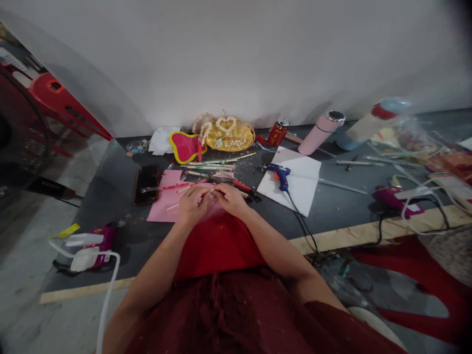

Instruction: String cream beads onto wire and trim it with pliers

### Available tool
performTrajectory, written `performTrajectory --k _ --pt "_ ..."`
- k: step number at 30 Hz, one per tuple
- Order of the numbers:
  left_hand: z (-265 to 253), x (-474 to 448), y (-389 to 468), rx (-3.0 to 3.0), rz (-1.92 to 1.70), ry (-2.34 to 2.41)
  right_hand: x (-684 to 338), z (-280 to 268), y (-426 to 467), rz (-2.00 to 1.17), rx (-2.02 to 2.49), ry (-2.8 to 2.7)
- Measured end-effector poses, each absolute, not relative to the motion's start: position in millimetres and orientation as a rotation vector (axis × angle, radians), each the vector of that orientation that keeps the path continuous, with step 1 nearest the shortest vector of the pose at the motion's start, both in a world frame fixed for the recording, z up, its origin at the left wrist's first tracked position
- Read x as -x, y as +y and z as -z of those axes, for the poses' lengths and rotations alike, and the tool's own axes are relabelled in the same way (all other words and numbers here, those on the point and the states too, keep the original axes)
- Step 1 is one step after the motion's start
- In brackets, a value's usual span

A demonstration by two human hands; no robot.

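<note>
My left hand [192, 203] and my right hand [231, 198] meet over a pink sheet of paper [157, 212] near the table's front. The fingertips of both are pinched on a small pale beaded-looking piece [212, 196], too small and partly covered to name. Just beyond the fingers lie pliers with red and black handles [241, 187]. Several pale printed sticks [210, 164] are scattered behind them. A blue hot glue gun [280, 176] rests on a white board [308, 189] to the right.
A gold basket [252, 137] holds pale beaded loops. Nearby are a yellow-rimmed pink tray [187, 147], a phone [146, 184], a red can [279, 132], a pink flask [321, 133] and a large bottle [363, 129]. Purple power strips [105, 244] and cords lie at both sides.
</note>
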State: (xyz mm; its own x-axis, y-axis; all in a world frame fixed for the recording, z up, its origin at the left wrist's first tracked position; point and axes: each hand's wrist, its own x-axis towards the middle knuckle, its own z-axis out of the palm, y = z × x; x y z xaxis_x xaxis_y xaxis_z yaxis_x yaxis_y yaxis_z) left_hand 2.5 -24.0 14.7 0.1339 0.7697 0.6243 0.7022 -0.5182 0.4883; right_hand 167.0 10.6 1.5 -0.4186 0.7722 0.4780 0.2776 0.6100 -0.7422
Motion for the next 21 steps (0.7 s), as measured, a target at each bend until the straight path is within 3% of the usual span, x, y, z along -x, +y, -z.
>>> performTrajectory --k 21 --pt "-11.8 -2.3 -24.5 -2.31 -1.327 1.651 -169.2 -2.7 10.8 -0.679 0.805 -2.005"
